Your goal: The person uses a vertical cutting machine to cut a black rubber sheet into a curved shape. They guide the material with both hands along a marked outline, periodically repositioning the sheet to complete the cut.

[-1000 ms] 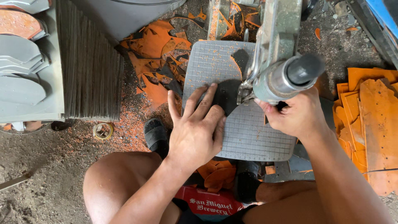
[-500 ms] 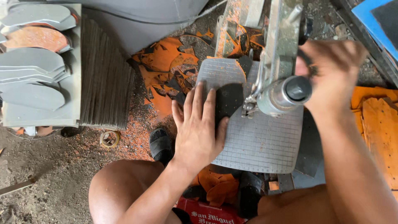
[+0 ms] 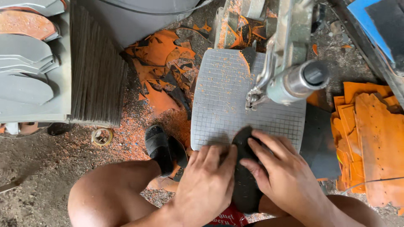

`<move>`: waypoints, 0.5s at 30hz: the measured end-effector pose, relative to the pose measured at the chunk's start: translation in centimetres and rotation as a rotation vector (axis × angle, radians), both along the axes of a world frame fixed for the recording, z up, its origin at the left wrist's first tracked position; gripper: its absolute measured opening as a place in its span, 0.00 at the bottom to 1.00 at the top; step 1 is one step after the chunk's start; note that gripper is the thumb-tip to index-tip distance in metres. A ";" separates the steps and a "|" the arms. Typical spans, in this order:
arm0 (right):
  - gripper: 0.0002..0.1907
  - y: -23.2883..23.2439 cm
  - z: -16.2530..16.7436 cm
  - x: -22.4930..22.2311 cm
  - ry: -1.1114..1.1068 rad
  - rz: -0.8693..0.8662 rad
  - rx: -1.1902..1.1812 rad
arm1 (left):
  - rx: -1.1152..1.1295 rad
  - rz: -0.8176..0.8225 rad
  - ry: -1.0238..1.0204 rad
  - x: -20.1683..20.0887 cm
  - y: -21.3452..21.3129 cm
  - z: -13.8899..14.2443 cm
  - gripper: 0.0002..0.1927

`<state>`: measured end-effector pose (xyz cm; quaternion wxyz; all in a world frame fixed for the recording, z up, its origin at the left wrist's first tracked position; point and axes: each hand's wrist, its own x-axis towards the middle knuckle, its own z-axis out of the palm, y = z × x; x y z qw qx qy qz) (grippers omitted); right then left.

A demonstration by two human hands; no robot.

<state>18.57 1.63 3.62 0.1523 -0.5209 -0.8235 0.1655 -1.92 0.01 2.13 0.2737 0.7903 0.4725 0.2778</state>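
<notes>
A black sole-shaped piece (image 3: 244, 172) is pressed flat at the 6 o'clock edge of the grey gridded sheet (image 3: 223, 101), half overhanging it. The left hand (image 3: 206, 187), fingers spread, is laid on the piece's 9 o'clock side; the right hand (image 3: 286, 176), fingers spread, is laid on its 3 o'clock side. Bare sheet lies open toward 12 o'clock, up to the machine head (image 3: 294, 82). Orange offcuts (image 3: 370, 138) crowd 3 o'clock.
</notes>
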 end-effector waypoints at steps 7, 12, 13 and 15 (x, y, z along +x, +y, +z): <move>0.41 1.7 -0.8 2.8 -0.133 0.101 0.110 | 0.065 -0.142 -0.060 0.7 0.2 -0.6 0.21; 0.28 3.5 -0.5 4.7 -0.007 0.182 0.033 | 0.188 -0.148 0.063 1.1 0.3 -1.0 0.20; 0.26 3.8 -0.6 5.0 -0.015 0.180 0.033 | 0.220 -0.142 0.098 1.4 0.5 -1.2 0.22; 0.24 4.2 -1.3 4.9 -0.011 0.143 0.133 | 0.255 -0.146 0.159 1.8 0.9 -1.5 0.25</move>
